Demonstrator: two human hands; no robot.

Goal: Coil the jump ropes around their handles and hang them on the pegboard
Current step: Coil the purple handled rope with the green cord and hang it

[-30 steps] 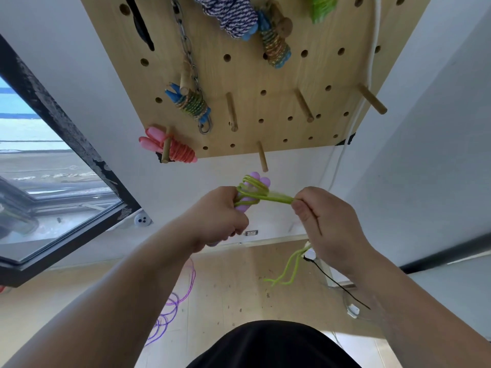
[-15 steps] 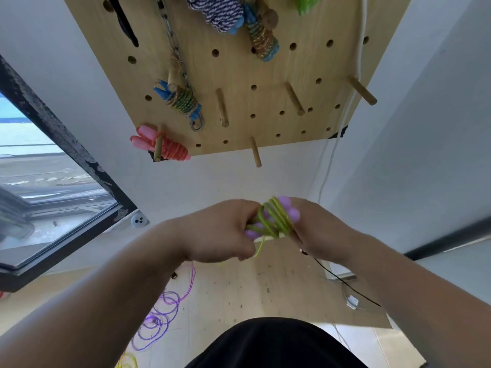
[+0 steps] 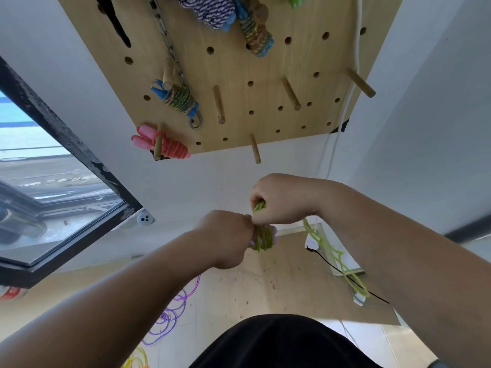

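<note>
Indoor room fitted for gear storage. A light wooden pegboard (image 3: pixel 233 70) with round wooden pegs (image 3: pixel 219 104) is mounted on a white painted wall (image 3: pixel 218 181); coiled jump ropes (image 3: pixel 172 150) are hung from it. A black-framed window (image 3: pixel 66 134) and pale wooden floor (image 3: pixel 279 282) are seen.

Four bare pegs (image 3: pixel 219 104) stand free along the pegboard's (image 3: pixel 305 62) lower half, 12 to 1 o'clock; coiled ropes (image 3: pixel 170 148) and a chain (image 3: pixel 164 41) crowd the 11 o'clock side, a white cord (image 3: pixel 347 102) trails down the right edge.
</note>
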